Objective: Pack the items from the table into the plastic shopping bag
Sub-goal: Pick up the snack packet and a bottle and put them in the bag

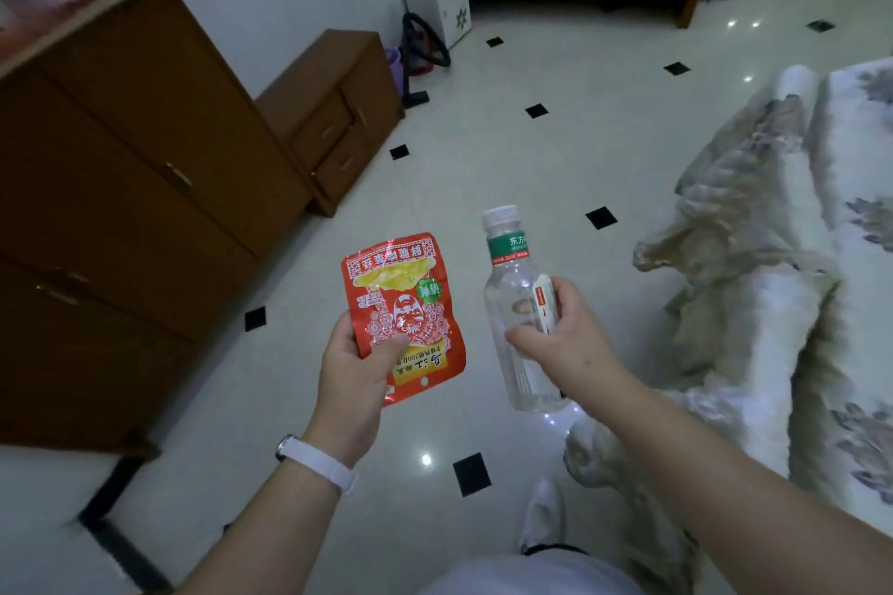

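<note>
My left hand (355, 374) grips a red foil snack packet (403, 309) by its lower left corner, holding it flat above the floor. My right hand (563, 333) is closed around a clear plastic bottle (514, 300) with a white cap and green neck label. A small white and red tube or box (546, 304) is pressed against the bottle by the same hand. Both items hang in the air above the tiled floor. No plastic shopping bag and no table top show in this view.
Brown wooden cabinets (145, 188) line the left side, with a low drawer unit (333, 111) beyond them. A bed with a crumpled floral quilt (773, 285) fills the right. White glossy floor tiles (483, 145) with black insets lie between. My shoe (543, 515) shows below.
</note>
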Demonstrator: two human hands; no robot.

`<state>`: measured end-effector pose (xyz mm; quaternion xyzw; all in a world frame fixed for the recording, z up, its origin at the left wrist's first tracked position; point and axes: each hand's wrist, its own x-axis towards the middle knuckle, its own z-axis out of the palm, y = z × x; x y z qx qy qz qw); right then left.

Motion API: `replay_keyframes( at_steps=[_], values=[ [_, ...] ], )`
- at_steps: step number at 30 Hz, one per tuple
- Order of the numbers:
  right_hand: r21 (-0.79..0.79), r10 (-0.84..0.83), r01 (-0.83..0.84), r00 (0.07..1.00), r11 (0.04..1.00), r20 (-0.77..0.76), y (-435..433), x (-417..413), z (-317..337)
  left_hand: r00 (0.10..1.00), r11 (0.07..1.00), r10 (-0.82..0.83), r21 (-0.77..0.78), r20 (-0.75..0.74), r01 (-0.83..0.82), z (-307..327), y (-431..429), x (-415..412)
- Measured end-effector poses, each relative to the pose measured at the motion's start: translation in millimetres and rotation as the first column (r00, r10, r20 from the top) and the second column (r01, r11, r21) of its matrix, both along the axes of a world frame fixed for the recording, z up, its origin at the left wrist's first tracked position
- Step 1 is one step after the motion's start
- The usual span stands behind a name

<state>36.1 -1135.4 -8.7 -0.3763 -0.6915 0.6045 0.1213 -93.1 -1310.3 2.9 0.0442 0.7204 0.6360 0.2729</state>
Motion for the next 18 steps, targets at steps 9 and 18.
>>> replay_keyframes(
  at_steps=[9, 18],
  values=[
    [0.010, -0.075, 0.075, 0.997, 0.997, 0.009, 45.5, -62.7, 8.5, 0.997, 0.998, -0.069, 0.010, 0.021, 0.069, 0.3, 52.5, -76.4],
    [0.110, -0.221, 0.216, 0.974, 0.970, 0.039, 79.8, -169.7, 20.7, 0.971, 0.966, -0.227, 0.142, 0.075, 0.214, -19.1, 116.4, -210.9]
  ],
)
